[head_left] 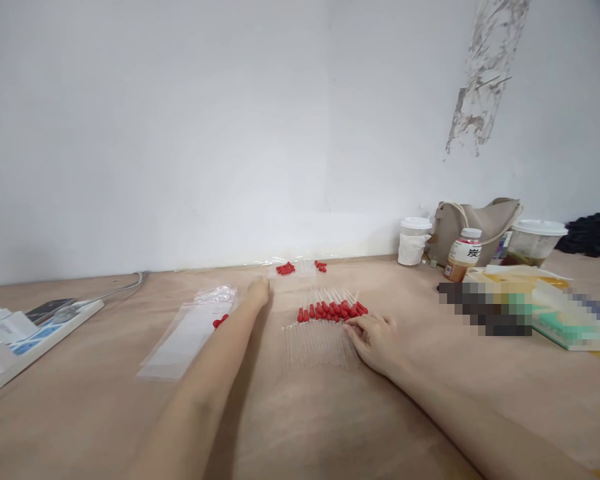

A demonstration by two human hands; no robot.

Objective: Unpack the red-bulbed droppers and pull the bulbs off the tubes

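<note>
My right hand [377, 339] rests at the right end of a row of thin clear tubes [315, 347]. Its thumb and forefinger are closed together by the tubes' far ends, and what they pinch is too small to make out. Just beyond lie several droppers with red rubber bulbs [333, 311], their clear stems pointing away from me. Stretched forward on the left, my left hand [259, 292] is near a clear plastic bag [306, 269] by the wall. Loose red bulbs [285, 268] lie at that bag. The left fingers are hidden behind the hand.
Flat clear zip bags [180, 340] lie left of my left forearm, with a few red bulbs [221, 321] beside them. A power strip [45, 340] is at far left. Along the right stand a lidded cup [413, 243], a bottle [463, 255], a bag [445, 230] and a tub [530, 243].
</note>
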